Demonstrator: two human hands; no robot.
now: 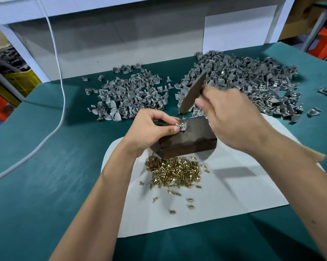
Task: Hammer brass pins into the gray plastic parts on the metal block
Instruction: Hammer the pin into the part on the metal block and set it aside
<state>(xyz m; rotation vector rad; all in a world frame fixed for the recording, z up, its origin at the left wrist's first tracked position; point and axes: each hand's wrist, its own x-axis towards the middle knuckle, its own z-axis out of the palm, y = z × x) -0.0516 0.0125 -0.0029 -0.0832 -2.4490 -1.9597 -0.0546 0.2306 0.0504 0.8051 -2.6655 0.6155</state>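
Observation:
A dark metal block (189, 140) lies on a white sheet (234, 187) at the table's middle. On its top left corner sits a small gray plastic part (182, 127) with a brass pin (182, 125) standing in it. My left hand (151, 130) pinches that part between thumb and fingertips. My right hand (232, 117) grips a flat dark metal bar (193, 92), used as a hammer, raised above and behind the block, blurred by motion. A heap of loose brass pins (175, 172) lies just in front of the block.
Two heaps of gray plastic parts lie behind on the green table (46, 166): a smaller one (128, 98) at the left, a large one (253, 80) at the right. A white cable (62, 87) runs down the left side. White frame posts stand at the back.

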